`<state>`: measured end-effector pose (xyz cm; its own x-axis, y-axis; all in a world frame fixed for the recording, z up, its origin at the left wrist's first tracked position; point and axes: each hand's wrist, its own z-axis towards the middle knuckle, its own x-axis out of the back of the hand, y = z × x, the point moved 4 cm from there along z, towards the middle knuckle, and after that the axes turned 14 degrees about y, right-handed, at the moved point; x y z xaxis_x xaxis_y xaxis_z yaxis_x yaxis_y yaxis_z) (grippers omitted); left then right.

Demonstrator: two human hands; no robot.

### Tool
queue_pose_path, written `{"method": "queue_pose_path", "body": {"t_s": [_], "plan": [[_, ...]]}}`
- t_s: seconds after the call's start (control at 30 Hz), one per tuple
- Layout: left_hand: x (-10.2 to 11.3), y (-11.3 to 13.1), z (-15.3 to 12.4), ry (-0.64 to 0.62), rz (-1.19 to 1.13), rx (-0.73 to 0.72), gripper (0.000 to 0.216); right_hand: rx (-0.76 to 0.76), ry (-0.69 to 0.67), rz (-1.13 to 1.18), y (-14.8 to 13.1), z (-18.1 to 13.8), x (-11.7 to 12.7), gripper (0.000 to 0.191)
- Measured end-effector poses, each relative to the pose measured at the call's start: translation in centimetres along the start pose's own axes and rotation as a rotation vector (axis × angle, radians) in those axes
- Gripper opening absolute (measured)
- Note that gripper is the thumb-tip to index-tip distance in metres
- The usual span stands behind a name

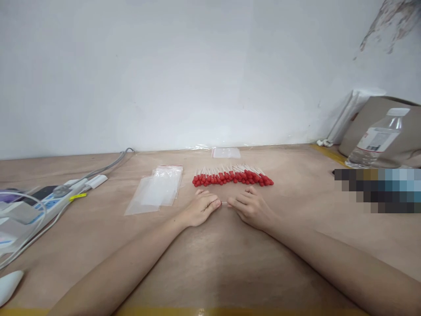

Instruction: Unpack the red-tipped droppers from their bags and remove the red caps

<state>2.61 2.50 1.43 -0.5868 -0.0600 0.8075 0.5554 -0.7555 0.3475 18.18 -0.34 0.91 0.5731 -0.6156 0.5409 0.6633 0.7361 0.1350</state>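
My left hand (202,208) and my right hand (250,207) face each other low over the table, a small gap between them. A thin white stick (225,203) bridges that gap, with a trace of red beside my left thumb. The fingers of both hands are closed, pinching its two ends; most of it is hidden. Just beyond my hands lies a long row of red-tipped white sticks (230,176), their red heads towards me. Clear zip bags (154,188) with red seal lines lie overlapping to the left of my left hand.
Another small bag stack (226,152) lies by the wall. On the left are a power strip (49,204) with cables and a white object (9,285). A water bottle (376,140) and a grey-brown bag (358,118) stand at the right, near a blurred-out patch.
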Motion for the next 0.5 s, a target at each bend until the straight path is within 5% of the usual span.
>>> {"method": "queue_pose_path", "body": {"t_s": [0.2, 0.5], "plan": [[0.4, 1.3, -0.2, 0.183, 0.152, -0.131, 0.026, -0.282, -0.122, 0.269, 0.8, 0.2, -0.3, 0.026], [0.6, 1.2, -0.2, 0.043, 0.136, -0.119, 0.036, -0.178, -0.083, 0.219, 0.8, -0.6, -0.4, 0.030]]}}
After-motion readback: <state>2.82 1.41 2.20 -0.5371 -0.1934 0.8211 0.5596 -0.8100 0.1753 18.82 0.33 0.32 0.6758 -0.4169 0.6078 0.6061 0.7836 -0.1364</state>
